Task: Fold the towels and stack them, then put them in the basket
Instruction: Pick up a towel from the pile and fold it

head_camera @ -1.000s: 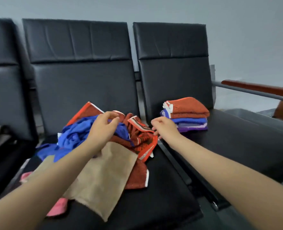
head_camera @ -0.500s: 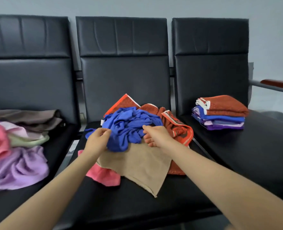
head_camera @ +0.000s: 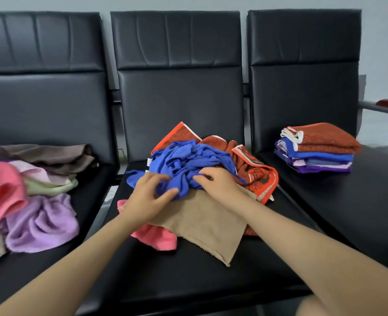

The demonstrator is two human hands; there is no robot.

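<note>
A crumpled blue towel lies on top of a heap on the middle black seat. My left hand pinches its near edge between thumb and fingers. My right hand grips the blue cloth just to the right. Under it lie a tan towel, a pink towel and a rust-orange patterned towel. A stack of folded towels, rust on top over blue and purple, sits on the right seat. No basket is in view.
On the left seat is a loose pile of towels: pink, lilac, pale green and brown. A chair armrest juts out at the far right. Seat backs close off the rear.
The view swung left, bringing the left seat's pile into sight. Both hands moved from the orange towel and the heap's top onto the blue towel's near edge and took hold of it.
</note>
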